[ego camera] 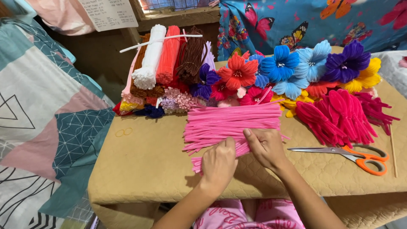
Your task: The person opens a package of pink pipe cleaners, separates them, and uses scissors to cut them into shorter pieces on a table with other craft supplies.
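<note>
Resting on the near middle of the tan quilted desk (140, 169), your left hand (218, 163) and right hand (266, 147) meet over a loose pile of pink pipe cleaners (231, 123). Your left grip is curled shut on the pile's near strands; your right fingers are bent together, pinching strands at its near right edge. Far left, bundled pipe cleaners (165, 63) in white, orange, brown and other colours are stacked. Finished pipe-cleaner flowers (288, 68) crowd the far edge, with a heap of hot-pink looped petals (339, 114) to the right. Orange-handled scissors (352, 156) lie just right of your right hand, and two rubber bands (124, 132) lie left.
</note>
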